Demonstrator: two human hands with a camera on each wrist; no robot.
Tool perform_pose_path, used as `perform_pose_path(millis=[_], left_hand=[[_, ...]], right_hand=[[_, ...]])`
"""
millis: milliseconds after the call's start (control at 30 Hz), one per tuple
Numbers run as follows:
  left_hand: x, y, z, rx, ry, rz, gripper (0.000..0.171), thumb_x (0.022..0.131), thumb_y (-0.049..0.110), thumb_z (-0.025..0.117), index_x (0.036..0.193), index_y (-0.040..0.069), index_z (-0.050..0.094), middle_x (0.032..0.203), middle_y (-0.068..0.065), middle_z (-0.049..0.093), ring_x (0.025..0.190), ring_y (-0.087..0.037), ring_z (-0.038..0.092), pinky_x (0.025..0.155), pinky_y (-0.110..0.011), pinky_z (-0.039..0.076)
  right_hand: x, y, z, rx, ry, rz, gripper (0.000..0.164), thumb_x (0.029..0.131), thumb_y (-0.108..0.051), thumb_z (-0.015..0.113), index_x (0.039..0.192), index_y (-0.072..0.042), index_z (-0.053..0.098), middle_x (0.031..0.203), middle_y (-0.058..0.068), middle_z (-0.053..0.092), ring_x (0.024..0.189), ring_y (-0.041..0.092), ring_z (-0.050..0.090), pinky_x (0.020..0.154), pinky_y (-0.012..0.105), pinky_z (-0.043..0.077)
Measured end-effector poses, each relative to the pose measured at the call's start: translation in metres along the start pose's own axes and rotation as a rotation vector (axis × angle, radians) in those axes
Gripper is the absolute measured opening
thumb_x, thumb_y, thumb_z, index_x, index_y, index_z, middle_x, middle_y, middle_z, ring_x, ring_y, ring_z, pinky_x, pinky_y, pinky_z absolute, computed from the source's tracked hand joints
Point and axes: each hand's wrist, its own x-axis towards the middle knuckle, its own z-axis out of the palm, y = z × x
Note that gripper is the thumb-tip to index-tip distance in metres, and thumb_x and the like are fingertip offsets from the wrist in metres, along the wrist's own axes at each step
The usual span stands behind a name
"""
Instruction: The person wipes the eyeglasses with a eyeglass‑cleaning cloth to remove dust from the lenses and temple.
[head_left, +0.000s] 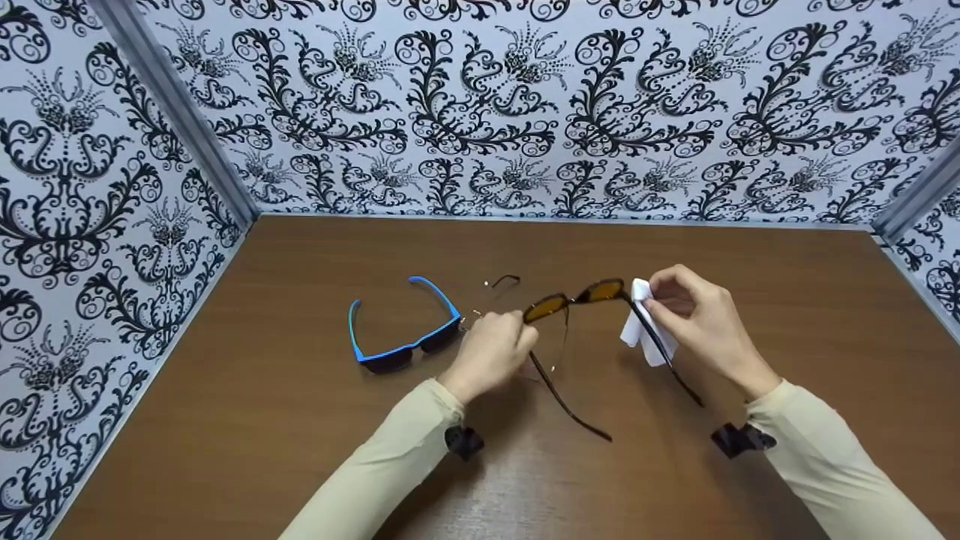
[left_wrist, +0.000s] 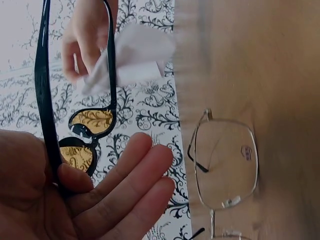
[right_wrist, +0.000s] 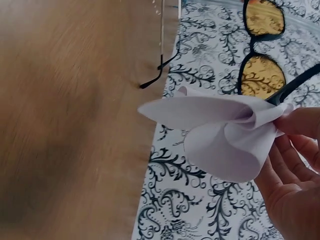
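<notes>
My left hand (head_left: 491,351) pinches dark-framed sunglasses (head_left: 571,300) with amber lenses at one end of the frame, thumb and forefinger by the hinge; its other fingers stretch out loosely in the left wrist view. The sunglasses are held above the table, both temples unfolded and pointing back toward me. On their right side, my right hand (head_left: 709,322) pinches a white cloth (right_wrist: 227,130) between thumb and fingers. The cloth lies against the right temple near its hinge, its loose corners hanging down.
Blue-framed sunglasses (head_left: 409,349) lie on the brown table (head_left: 300,450), left of my left hand, temples open. Thin metal-rimmed clear glasses (left_wrist: 227,165) lie beneath and beside that hand, partly hidden in the head view. Black-and-white patterned walls (head_left: 487,97) stand behind and at the sides.
</notes>
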Motion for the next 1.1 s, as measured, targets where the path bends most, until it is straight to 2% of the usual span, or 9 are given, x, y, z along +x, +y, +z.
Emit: perform_pose_path(millis=[200,333,700,900,1100], left_hand=[[-0.001,0.006,0.005,-0.005,-0.02,0.022,0.03,0.089,0.008,0.049,0.061,0.013,0.037,0.055,0.006,0.027,0.051,-0.015,0.033,0.046,-0.027,0.028],[0.0,0.006,0.007,-0.002,-0.002,0.014,0.03,0.088,0.009,0.05,0.061,0.013,0.037,0.056,0.006,0.026,0.053,-0.016,0.034,0.047,-0.028,0.03],[0.008,-0.01,-0.001,0.036,0.071,-0.051,0.032,0.088,0.012,0.05,0.061,0.015,0.034,0.055,0.006,0.025,0.052,-0.018,0.033,0.046,-0.028,0.028],[0.013,-0.018,-0.003,0.038,0.083,-0.086,0.032,0.089,0.012,0.048,0.061,0.015,0.033,0.056,0.005,0.024,0.053,-0.017,0.033,0.046,-0.028,0.026],[0.016,-0.027,-0.005,0.035,0.083,-0.127,0.033,0.09,0.012,0.047,0.061,0.015,0.033,0.055,0.005,0.024,0.049,-0.013,0.027,0.042,-0.025,0.021]], right_hand=[[0.004,0.008,-0.001,0.028,-0.005,0.013,0.02,0.08,0.016,0.067,0.097,0.008,0.061,0.093,0.015,0.067,0.081,0.009,0.065,0.073,0.018,0.053],[0.002,0.009,-0.004,0.062,-0.012,0.039,0.02,0.08,0.018,0.066,0.097,0.009,0.06,0.092,0.015,0.067,0.081,0.01,0.066,0.073,0.019,0.054],[-0.019,-0.005,-0.014,0.176,-0.092,0.081,0.029,0.08,0.017,0.068,0.105,0.01,0.057,0.097,0.016,0.063,0.089,0.014,0.065,0.081,0.023,0.053],[-0.031,-0.016,-0.021,0.211,-0.113,0.06,0.034,0.078,0.02,0.067,0.108,0.008,0.058,0.097,0.015,0.064,0.088,0.017,0.065,0.08,0.024,0.053],[-0.036,-0.032,-0.028,0.228,-0.127,0.019,0.036,0.078,0.022,0.065,0.11,0.007,0.059,0.097,0.016,0.063,0.086,0.018,0.065,0.078,0.024,0.054]])
